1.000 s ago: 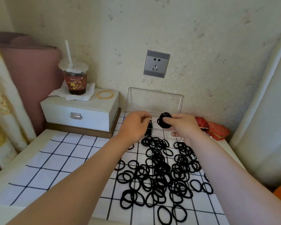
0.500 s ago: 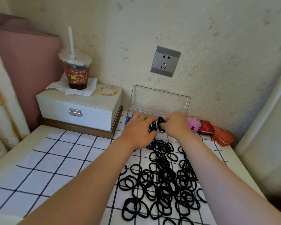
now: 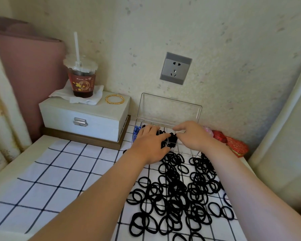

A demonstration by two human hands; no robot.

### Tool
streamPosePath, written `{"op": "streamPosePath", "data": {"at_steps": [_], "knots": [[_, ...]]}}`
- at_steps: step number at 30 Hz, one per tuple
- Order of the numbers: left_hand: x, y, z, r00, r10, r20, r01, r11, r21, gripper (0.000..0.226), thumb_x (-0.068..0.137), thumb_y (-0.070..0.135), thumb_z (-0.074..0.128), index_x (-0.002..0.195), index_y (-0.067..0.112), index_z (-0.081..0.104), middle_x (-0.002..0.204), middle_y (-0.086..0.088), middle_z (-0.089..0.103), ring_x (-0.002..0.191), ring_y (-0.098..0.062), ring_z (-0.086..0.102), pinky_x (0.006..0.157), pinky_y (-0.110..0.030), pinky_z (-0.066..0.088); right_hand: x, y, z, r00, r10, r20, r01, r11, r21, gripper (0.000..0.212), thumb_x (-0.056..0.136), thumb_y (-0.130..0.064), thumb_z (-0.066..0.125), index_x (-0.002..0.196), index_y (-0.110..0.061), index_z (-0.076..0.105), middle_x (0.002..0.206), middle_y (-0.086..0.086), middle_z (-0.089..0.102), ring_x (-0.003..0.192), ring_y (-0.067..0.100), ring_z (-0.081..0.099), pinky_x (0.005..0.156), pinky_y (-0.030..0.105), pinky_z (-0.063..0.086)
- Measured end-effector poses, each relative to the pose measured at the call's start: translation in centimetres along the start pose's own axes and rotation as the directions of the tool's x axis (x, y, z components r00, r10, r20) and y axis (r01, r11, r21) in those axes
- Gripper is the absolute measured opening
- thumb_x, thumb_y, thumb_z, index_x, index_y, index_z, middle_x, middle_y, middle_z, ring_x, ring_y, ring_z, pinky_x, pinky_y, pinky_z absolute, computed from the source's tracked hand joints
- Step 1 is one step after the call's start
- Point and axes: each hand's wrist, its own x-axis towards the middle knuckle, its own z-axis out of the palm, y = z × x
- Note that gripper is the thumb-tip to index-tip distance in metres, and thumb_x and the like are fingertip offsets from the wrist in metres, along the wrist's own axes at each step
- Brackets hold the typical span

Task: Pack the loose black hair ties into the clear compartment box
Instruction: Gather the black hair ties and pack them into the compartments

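Fingers of the left hand (image 3: 150,144) were curled down over a bundle of black elastic hair ties (image 3: 170,137) inside the clear plastic compartment box (image 3: 169,126); whether anything was pinched could not be told, the tips being hidden. Fingers of the right hand (image 3: 192,136) were drawn together at the same bundle, seemingly pressing it into a compartment; a firm grip could not be confirmed. The box was seen open, its clear lid (image 3: 170,108) standing upright near the wall.

Progress was judged early. Some ties were lodged in the left compartments; a large loose pile of black hair ties (image 3: 177,193) was spread over the white grid-checked cloth (image 3: 59,171) on the desk, just in front of the box. Most of the packing was judged left to do.

Compared with a second earlier, the clump then held in the air by the right hand was found lowered into the box, and both hands were found lower and closer together. The pile on the cloth appeared much the same.
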Motion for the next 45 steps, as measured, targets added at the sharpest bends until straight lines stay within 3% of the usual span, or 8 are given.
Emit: {"op": "streamPosePath", "data": {"at_steps": [5, 8, 15, 20, 24, 34, 38, 45], "knots": [[-0.3, -0.2, 0.3, 0.999, 0.032, -0.040, -0.033, 0.999, -0.010, 0.063, 0.094, 0.049, 0.049, 0.151, 0.033, 0.029, 0.154, -0.002, 0.032, 0.144, -0.022, 0.015, 0.119, -0.042, 0.013, -1.5, -0.1, 1.4, 0.991, -0.118, 0.065, 0.132, 0.952, -0.277, 0.039, 0.079, -0.027, 0.042, 0.094, -0.021, 0.077, 0.103, 0.000, 0.075, 0.102, 0.023, 0.064, 0.094, 0.039, 0.050], [-0.3, -0.7, 0.6, 0.997, 0.052, -0.065, -0.055, 0.998, -0.035, 0.062, 0.091, 0.047, 0.052, 0.149, 0.032, 0.034, 0.150, 0.000, 0.036, 0.143, -0.021, 0.020, 0.119, -0.042, 0.017, -1.6, -0.1, 1.8, 0.988, -0.101, 0.119, 0.141, 0.908, -0.394, 0.031, 0.082, -0.028, 0.043, 0.088, -0.025, 0.074, 0.093, -0.001, 0.071, 0.101, 0.020, 0.054, 0.097, 0.038, 0.039], [-1.3, -0.4, -0.3, 0.992, 0.069, -0.107, -0.074, 0.996, -0.043, 0.058, 0.091, 0.040, 0.054, 0.146, 0.029, 0.040, 0.145, 0.002, 0.041, 0.139, -0.020, 0.027, 0.116, -0.040, 0.021, -2.0, 0.0, 0.1, 0.993, -0.118, -0.010, 0.115, 0.981, -0.157, 0.041, 0.093, -0.013, 0.049, 0.129, -0.019, 0.066, 0.138, 0.000, 0.061, 0.128, 0.019, 0.055, 0.110, 0.037, 0.042], [-3.6, 1.2, -1.9, 0.967, 0.086, -0.240, -0.092, 0.996, -0.013, 0.035, 0.089, 0.029, 0.055, 0.124, 0.026, 0.055, 0.113, 0.006, 0.053, 0.108, -0.016, 0.043, 0.095, -0.030, 0.031, -5.0, -1.0, 0.0, 0.978, -0.200, -0.059, 0.200, 0.980, -0.011, 0.031, 0.091, -0.009, 0.054, 0.102, -0.028, 0.076, 0.108, -0.011, 0.073, 0.081, -0.003, 0.061, 0.086, 0.025, 0.052], [-6.5, 3.0, -2.8, 0.997, 0.058, -0.049, -0.067, 0.976, -0.209, 0.016, 0.089, 0.023, 0.058, 0.105, 0.025, 0.060, 0.097, 0.006, 0.058, 0.093, -0.014, 0.054, 0.083, -0.036, 0.051, -8.4, -1.6, 1.1, 0.961, -0.254, 0.106, 0.261, 0.964, -0.049, 0.030, 0.089, -0.009, 0.058, 0.098, -0.028, 0.079, 0.100, -0.013, 0.072, 0.091, 0.007, 0.065, 0.087, 0.026, 0.052], [-10.8, 4.3, -4.1, 0.965, -0.049, 0.258, 0.084, 0.988, -0.127, 0.030, 0.088, 0.033, 0.066, 0.117, 0.032, 0.061, 0.109, 0.008, 0.056, 0.098, -0.009, 0.053, 0.083, -0.023, 0.045, -13.4, -0.1, 2.0, 0.965, -0.093, 0.246, 0.130, 0.982, -0.137, 0.062, 0.083, -0.019, 0.063, 0.140, -0.039, 0.049, 0.131, -0.008, 0.053, 0.117, 0.015, 0.053, 0.093, 0.029, 0.047], [-11.1, 4.0, -3.9, 0.938, -0.077, 0.337, 0.098, 0.994, -0.044, 0.038, 0.087, 0.032, 0.069, 0.124, 0.037, 0.060, 0.117, 0.005, 0.053, 0.107, -0.014, 0.053, 0.092, -0.031, 0.049, -12.9, 0.4, 3.4, 0.950, -0.106, 0.292, 0.179, 0.955, -0.238, 0.058, 0.081, -0.021, 0.067, 0.131, -0.047, 0.055, 0.127, -0.005, 0.048, 0.119, 0.019, 0.049, 0.095, 0.039, 0.050], [-9.2, 4.2, -3.9, 0.935, -0.057, 0.351, 0.080, 0.995, -0.051, 0.040, 0.090, 0.034, 0.064, 0.130, 0.033, 0.058, 0.122, 0.005, 0.057, 0.105, -0.012, 0.053, 0.091, -0.027, 0.046, -10.6, 0.7, 4.4, 0.964, -0.146, 0.220, 0.187, 0.965, -0.182, 0.035, 0.088, -0.017, 0.067, 0.119, -0.034, 0.071, 0.119, -0.008, 0.070, 0.104, 0.016, 0.066, 0.092, 0.032, 0.054]]}}
